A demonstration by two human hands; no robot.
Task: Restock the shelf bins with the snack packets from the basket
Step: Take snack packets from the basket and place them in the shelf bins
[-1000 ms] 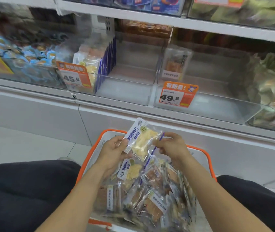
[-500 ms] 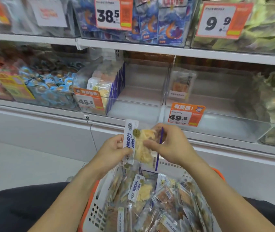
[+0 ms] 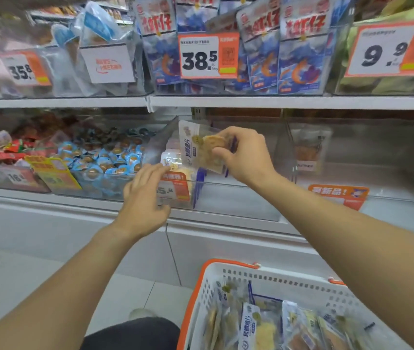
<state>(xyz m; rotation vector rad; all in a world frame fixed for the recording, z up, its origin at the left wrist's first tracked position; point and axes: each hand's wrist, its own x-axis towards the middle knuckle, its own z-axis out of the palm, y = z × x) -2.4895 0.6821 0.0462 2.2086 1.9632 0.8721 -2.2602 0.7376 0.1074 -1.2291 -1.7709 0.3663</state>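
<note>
Right hand [image 3: 245, 155]: pinches a snack packet [image 3: 202, 147], held upright over the clear shelf bin [image 3: 226, 198].
Left hand [image 3: 145, 195]: fingers spread, holding nothing, at the bin's front by its price tag [image 3: 175, 189].
Basket [image 3: 208, 294]: white with orange rim, low right, holding more packets.
Shelving: white shop shelves of clear bins; pale tiled floor [image 3: 24, 281].

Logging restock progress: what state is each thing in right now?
Packet: held upright over the bin.
Right hand: pinches the packet.
Left hand: open, at the bin front.
Bin: partly filled, packets at its left.
Basket: still holds packets.
</note>
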